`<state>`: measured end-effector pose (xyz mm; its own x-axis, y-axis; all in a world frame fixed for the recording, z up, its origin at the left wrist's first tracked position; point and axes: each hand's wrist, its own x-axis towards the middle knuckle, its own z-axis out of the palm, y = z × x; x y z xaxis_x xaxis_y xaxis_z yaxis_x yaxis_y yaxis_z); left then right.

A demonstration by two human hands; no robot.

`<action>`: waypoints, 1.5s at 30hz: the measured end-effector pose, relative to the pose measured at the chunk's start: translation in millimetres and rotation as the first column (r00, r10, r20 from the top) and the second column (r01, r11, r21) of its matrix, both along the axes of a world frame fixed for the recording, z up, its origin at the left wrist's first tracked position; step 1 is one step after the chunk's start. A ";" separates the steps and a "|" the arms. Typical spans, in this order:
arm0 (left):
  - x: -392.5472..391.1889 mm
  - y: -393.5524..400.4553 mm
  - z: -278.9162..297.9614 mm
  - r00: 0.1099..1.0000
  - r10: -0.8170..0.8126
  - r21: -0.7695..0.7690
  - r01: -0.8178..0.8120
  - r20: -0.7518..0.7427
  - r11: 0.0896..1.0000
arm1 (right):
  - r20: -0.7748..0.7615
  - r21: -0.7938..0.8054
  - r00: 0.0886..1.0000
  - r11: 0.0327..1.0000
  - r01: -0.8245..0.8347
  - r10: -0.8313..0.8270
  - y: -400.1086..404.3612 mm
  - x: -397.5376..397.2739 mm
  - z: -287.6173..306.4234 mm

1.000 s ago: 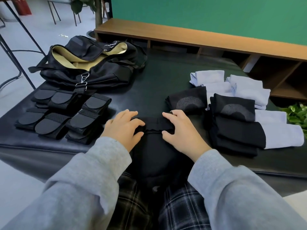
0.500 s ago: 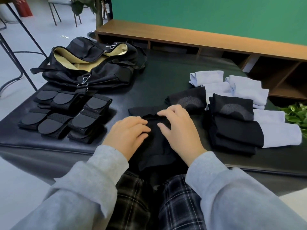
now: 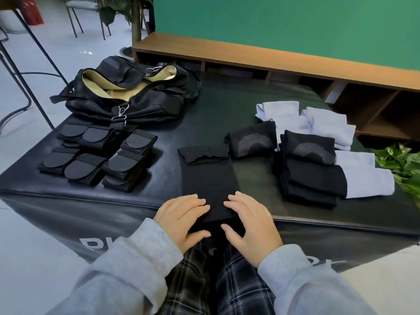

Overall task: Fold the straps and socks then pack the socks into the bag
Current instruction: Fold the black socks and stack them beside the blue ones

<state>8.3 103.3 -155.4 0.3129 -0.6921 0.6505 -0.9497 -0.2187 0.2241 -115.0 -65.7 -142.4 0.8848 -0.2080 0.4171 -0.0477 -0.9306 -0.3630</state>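
We looked down at a black padded table (image 3: 227, 105). A long black sock (image 3: 208, 178) lay flat across it, pointing away from us, with its cuff end furthest away and its near end hanging over the table's front edge.

Our left hand (image 3: 181, 218) and right hand (image 3: 250, 220) rested on that near end, one at each side. The fingers lay almost straight and pressed the fabric down; neither hand gripped anything.

To the right sat folded socks: a black sock bundle (image 3: 250, 139) just beyond the flat sock, a black stack (image 3: 311, 169), and pale blue socks (image 3: 318, 123) behind and beside it. To the left lay the folded black straps (image 3: 97, 153), and beyond them the open black bag (image 3: 127, 92) with its tan lining showing.

What could go wrong, in our judgement:
- The overhanging end could slip off the edge if the hands lifted together, pulling the sock out of line.
- Uneven pressure from one hand could skew the fabric, so the fold would come out crooked.
- A wide sweep to the right could knock the black stack, which sat close by.
- The thin cuff looked rumpled and might bunch inside the fold.
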 end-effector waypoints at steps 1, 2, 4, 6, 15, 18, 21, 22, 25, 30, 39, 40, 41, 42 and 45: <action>0.1 -0.7 -1.1 1.000 0.018 -0.007 -0.018 -0.009 1.000 | -0.001 -0.016 1.000 1.000 0.014 -0.014 0.4 1.2 -0.7; 0.7 -1.4 -1.6 0.999 0.032 -0.009 -0.032 -0.023 0.999 | 0.009 -0.017 1.000 1.000 0.026 -0.026 1.1 2.3 -1.0; 2.0 -1.0 -2.3 0.997 0.037 -0.020 -0.039 -0.069 0.999 | 0.054 0.014 0.998 0.999 0.044 -0.044 1.9 3.0 -1.6; 2.0 2.0 -3.0 0.991 0.027 -0.041 -0.032 -0.133 0.999 | 0.095 0.052 0.993 0.997 0.059 -0.064 2.5 2.7 -2.5; -10.7 3.7 11.8 0.921 0.091 -0.072 -0.128 -0.379 0.989 | 0.174 0.333 0.977 0.941 0.058 -0.122 5.0 2.9 3.8; -13.7 2.7 13.7 0.884 0.096 -0.112 -0.164 -0.458 0.980 | 0.185 0.359 0.972 0.930 0.073 -0.147 5.7 2.5 6.5; -16.9 -2.7 16.2 0.828 0.132 -0.142 -0.246 -0.545 0.959 | 0.089 0.413 0.975 0.898 0.152 -0.205 3.6 2.6 9.3; -17.5 -4.0 16.3 0.820 0.146 -0.140 -0.264 -0.553 0.954 | 0.069 0.414 0.975 0.895 0.166 -0.213 3.1 2.6 9.9; -17.0 -5.1 16.3 0.809 0.177 -0.120 -0.291 -0.560 0.949 | 0.066 0.346 0.976 0.922 0.173 -0.208 2.6 3.6 11.6; -13.6 -9.7 23.6 0.775 0.245 -0.031 -0.323 -0.583 0.946 | 0.054 0.233 0.963 0.941 0.245 -0.264 0.5 10.6 18.2; -11.8 -26.4 42.3 0.696 0.424 0.092 -0.462 -0.580 0.882 | -0.179 0.232 0.891 0.862 0.450 -0.417 -0.9 32.7 36.4; -10.7 -28.0 43.1 0.688 0.443 0.112 -0.470 -0.575 0.876 | -0.205 0.214 0.880 0.858 0.468 -0.429 -1.4 34.8 38.8; -9.9 -29.4 43.9 0.681 0.459 0.127 -0.479 -0.571 0.869 | -0.224 0.197 0.871 0.855 0.480 -0.437 -1.7 36.4 40.8; -9.4 -30.1 45.5 0.673 0.470 0.138 -0.486 -0.571 0.863 | -0.237 0.187 0.864 0.852 0.489 -0.444 -1.9 37.7 42.0; -8.8 -31.5 50.2 0.659 0.493 0.156 -0.502 -0.569 0.851 | -0.253 0.172 0.857 0.851 0.497 -0.449 -1.4 38.4 42.0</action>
<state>-0.5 71.8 -105.2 0.9181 -0.3158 0.2395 -0.3901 -0.6131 0.6869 -76.6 -67.1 -100.4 0.7122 -0.6885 0.1371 -0.5535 -0.6709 -0.4935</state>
